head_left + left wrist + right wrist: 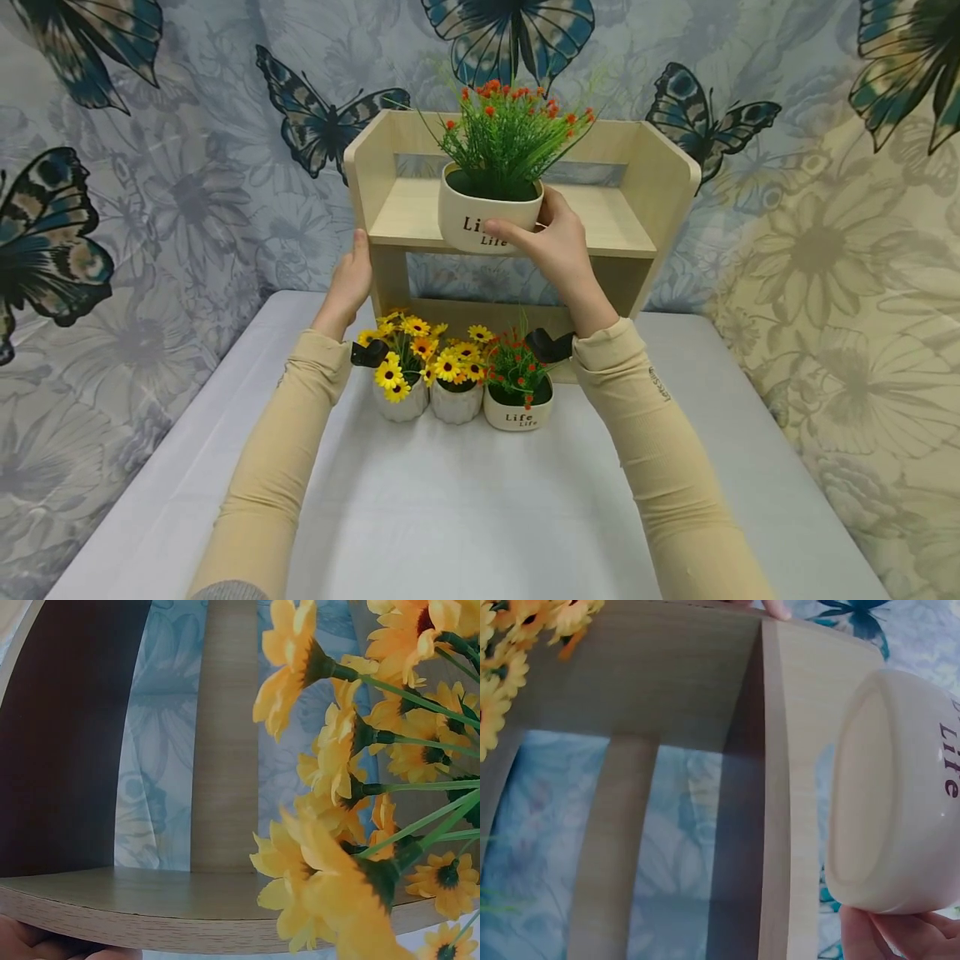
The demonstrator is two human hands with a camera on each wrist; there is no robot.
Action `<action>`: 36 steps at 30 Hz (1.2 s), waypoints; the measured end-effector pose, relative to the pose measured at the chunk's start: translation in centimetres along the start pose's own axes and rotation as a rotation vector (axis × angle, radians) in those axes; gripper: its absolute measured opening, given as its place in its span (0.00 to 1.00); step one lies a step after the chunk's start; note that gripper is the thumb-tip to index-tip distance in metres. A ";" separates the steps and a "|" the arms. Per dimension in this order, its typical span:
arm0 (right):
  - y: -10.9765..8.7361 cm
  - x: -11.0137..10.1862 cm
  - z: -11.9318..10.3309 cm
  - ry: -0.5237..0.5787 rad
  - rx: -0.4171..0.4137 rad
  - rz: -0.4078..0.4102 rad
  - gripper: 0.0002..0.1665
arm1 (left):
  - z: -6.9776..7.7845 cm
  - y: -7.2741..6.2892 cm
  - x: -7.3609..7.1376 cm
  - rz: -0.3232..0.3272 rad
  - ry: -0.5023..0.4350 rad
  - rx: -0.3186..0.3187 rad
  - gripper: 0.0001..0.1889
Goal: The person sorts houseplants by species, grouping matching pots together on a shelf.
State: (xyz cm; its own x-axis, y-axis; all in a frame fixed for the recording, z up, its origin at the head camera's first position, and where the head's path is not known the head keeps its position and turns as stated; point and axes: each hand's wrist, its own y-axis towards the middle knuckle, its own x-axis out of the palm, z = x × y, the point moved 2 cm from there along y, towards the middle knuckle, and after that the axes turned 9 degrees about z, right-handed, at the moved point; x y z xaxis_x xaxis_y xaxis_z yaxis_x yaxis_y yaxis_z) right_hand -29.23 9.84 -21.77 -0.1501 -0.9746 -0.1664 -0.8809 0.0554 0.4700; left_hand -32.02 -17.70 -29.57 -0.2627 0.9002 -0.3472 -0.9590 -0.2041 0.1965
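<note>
My right hand [558,242] grips a cream oval flowerpot [480,218] lettered "Life", thumb across its front. Green foliage with small red flowers [506,133] fills it. The pot is up at the front edge of the wooden shelf's upper board [416,218], overlapping it in the head view; the right wrist view shows its pale underside [862,795]. My left hand [348,279] rests against the shelf unit's left side panel [365,183], thumb pointing up along the front edge. In the left wrist view, its fingers [67,946] lie against the panel's outer face.
Before the shelf, on the white-covered table [465,517], stand two pale pots with yellow flowers [401,404] and a second "Life" pot [517,417] with red flowers. The shelf has a lower compartment with a back rail [225,750]. Butterfly-print cloth [180,192] hangs behind.
</note>
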 end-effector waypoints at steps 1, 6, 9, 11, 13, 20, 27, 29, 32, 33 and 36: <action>0.2 0.2 0.0 -0.001 0.005 -0.005 0.44 | 0.0 0.0 0.0 0.001 0.001 0.000 0.44; 0.9 1.4 -0.1 0.006 0.033 -0.015 0.46 | -0.1 0.0 0.0 0.014 0.007 -0.001 0.44; 1.3 2.1 -0.1 0.003 0.048 -0.007 0.47 | -0.1 0.0 0.2 0.022 0.003 -0.003 0.44; 1.6 2.4 -0.1 -0.008 0.058 -0.008 0.48 | -0.1 0.0 0.3 0.031 0.000 -0.004 0.45; 2.1 2.8 0.0 -0.015 0.078 -0.012 0.49 | -0.1 0.1 0.4 0.040 -0.007 -0.003 0.45; 3.5 4.0 0.2 -0.038 0.118 -0.012 0.54 | -0.1 0.1 0.4 0.058 -0.007 0.011 0.44; 3.7 5.2 1.1 -0.034 0.133 0.010 0.52 | -0.2 0.1 0.4 0.060 0.012 0.003 0.45; 3.7 5.4 1.3 -0.031 0.144 0.024 0.53 | -0.2 0.2 0.4 0.061 0.015 0.005 0.46; 3.9 5.6 1.3 -0.040 0.160 0.040 0.55 | -0.2 0.2 0.4 0.063 0.018 0.004 0.46; 4.0 5.7 1.3 -0.044 0.169 0.043 0.55 | -0.2 0.2 0.4 0.066 0.017 0.005 0.46; 4.2 5.9 1.3 -0.057 0.180 0.048 0.56 | -0.3 0.3 0.4 0.068 0.014 0.001 0.46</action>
State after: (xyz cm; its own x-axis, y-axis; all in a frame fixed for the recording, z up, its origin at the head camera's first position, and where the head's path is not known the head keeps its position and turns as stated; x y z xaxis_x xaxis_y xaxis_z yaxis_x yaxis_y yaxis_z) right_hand -34.43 4.61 -21.88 -0.2145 -0.9562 -0.1991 -0.9374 0.1444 0.3168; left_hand -32.40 -17.52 -29.91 -0.3286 0.8787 -0.3463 -0.9388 -0.2639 0.2214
